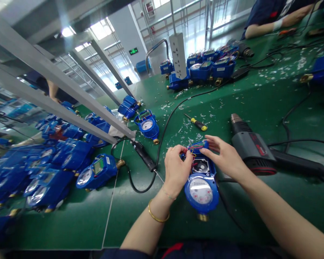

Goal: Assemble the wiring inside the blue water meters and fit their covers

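A blue water meter (pixel 201 194) lies in front of me, its round dial toward me and its electronics compartment uncovered. Over the far end of that compartment is a small blue housing (pixel 206 144) with a green circuit board and coloured wires (pixel 193 151). My left hand (pixel 179 166) pinches the wires at the housing's left side; its fingertips are partly hidden. My right hand (pixel 225 155) grips the housing's right end between thumb and fingers. A grey-black heat gun (pixel 250 145) lies just right of my right hand. Beyond both hands rests a yellow-black screwdriver (pixel 196 123).
Several blue meters (pixel 62 154) crowd the left side, and others (pixel 201 70) stand at the back by a white power strip (pixel 178 54). A black electric screwdriver (pixel 144 155) and its cable lie left. Metal posts (pixel 70 82) rise at left. A co-worker's arm (pixel 267 28) rests far right.
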The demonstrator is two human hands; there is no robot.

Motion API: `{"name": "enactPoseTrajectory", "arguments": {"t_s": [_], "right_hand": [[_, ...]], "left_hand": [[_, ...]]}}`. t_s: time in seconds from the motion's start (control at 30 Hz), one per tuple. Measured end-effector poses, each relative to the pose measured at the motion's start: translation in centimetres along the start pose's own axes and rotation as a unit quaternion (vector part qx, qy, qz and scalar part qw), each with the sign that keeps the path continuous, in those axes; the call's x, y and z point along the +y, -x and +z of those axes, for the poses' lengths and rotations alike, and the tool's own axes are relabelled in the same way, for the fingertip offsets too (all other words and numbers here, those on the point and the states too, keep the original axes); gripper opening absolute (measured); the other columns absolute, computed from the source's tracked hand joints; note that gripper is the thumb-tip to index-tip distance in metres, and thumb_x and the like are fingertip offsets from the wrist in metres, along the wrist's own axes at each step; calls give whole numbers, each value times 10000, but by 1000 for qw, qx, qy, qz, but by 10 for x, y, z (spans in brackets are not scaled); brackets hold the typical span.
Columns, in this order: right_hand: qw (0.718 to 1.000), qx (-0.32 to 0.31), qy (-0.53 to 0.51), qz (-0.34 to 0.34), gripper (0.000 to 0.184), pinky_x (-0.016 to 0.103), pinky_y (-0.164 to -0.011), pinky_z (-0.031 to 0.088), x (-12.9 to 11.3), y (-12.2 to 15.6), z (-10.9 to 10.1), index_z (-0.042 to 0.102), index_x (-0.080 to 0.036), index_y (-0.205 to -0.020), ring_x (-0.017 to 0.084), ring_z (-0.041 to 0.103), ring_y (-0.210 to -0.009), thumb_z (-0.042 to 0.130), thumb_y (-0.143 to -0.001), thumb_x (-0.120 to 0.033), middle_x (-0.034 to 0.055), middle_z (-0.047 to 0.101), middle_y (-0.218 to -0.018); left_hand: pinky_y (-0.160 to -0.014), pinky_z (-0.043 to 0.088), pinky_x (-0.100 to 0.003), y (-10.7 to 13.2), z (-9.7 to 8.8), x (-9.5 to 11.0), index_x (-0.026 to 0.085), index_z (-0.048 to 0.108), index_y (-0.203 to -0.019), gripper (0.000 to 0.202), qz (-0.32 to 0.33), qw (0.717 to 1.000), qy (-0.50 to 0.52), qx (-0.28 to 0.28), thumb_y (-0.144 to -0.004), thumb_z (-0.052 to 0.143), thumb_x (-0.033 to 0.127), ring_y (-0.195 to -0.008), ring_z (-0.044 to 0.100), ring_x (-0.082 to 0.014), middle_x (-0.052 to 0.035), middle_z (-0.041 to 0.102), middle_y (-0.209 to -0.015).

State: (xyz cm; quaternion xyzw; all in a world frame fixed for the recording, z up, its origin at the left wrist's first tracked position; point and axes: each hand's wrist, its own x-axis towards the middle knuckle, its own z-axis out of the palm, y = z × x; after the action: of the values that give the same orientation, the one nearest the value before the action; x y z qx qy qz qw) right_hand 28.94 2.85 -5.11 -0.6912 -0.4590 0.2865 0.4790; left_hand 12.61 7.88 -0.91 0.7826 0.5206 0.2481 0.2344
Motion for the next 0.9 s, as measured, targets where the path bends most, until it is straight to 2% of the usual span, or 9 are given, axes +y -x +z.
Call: {"name": "enactPoseTrajectory", "arguments": {"t_s": [0.07, 0.13, 0.23, 0.33, 0.5, 0.6, 0.7, 0.8, 0.9], "right_hand": [[1000, -10, -18, -18, 532, 416, -981, 519, -2, -7, 2, 612, -144, -1233, 250, 671, -1050, 626, -800, -453, 123, 680, -1193], [999, 6, -1, -45, 554, 422, -1009, 498, -10, -12, 1, 610, -145, -1262, 249, 656, -1072, 636, -788, -430, 109, 682, -1193], [989, 16, 69, -126, 621, 451, -988, 497, -29, -19, -8, 575, -110, -1325, 269, 646, -1061, 655, -773, -384, 118, 691, -1158], [965, -5, 167, -201, 614, 438, -921, 520, -47, -26, -16, 575, -67, -1329, 276, 650, -1024, 656, -781, -332, 140, 696, -1131], [912, -44, 316, -256, 552, 417, -873, 511, -75, -34, -26, 641, -92, -1257, 298, 656, -1003, 680, -781, -367, 144, 708, -1112], [891, -54, 383, -238, 568, 402, -733, 502, -92, -34, -32, 671, -112, -1222, 319, 682, -872, 663, -785, -474, 142, 734, -966], [895, -70, 398, -188, 577, 389, -636, 469, -102, -37, -40, 706, -126, -1157, 318, 681, -761, 670, -754, -537, 123, 738, -837], [924, -156, 339, -79, 516, 355, -590, 467, -100, -42, -50, 756, -159, -1016, 256, 666, -668, 674, -727, -580, 81, 730, -753], [936, -267, 227, 27, 517, 319, -550, 474, -87, -41, -61, 772, -177, -936, 224, 663, -659, 662, -721, -634, 69, 734, -777]], "left_hand": [[-764, 408, -306, 1, 0, -2, 194, 598, -770, 119, -2, 1000, 16, -14, -885, 568, 197, -846, 592, -194, -17, 653, -807], [-758, 409, -302, 1, -1, -2, 196, 584, -767, 148, -2, 999, 26, -29, -906, 534, 206, -837, 591, -190, -17, 646, -803], [-737, 410, -298, 0, -2, 0, 204, 557, -721, 209, 4, 999, 28, -38, -917, 541, 276, -803, 584, -187, -8, 632, -758], [-689, 407, -310, 0, -3, 6, 217, 507, -657, 287, 0, 999, -2, -34, -848, 643, 383, -757, 567, -206, -6, 604, -696], [-712, 452, -311, 1, -6, 10, 229, 540, -768, 144, -10, 998, 42, -35, -764, 587, 92, -780, 623, -195, 5, 677, -795], [-756, 487, -310, 3, -7, 5, 235, 549, -837, 223, 5, 996, 81, -36, -748, 543, 32, -825, 656, -186, 12, 703, -861], [-807, 511, -322, 4, -6, -1, 233, 549, -864, 191, 16, 994, 103, -37, -788, 540, 58, -871, 661, -188, 1, 697, -890], [-843, 520, -329, 5, -5, -9, 229, 547, -904, 127, 17, 989, 142, -40, -844, 556, 117, -900, 657, -182, -8, 682, -914], [-822, 531, -307, 11, -7, -16, 226, 520, -973, 143, 16, 974, 225, -18, -871, 619, 208, -880, 657, -163, -13, 657, -960]]}}
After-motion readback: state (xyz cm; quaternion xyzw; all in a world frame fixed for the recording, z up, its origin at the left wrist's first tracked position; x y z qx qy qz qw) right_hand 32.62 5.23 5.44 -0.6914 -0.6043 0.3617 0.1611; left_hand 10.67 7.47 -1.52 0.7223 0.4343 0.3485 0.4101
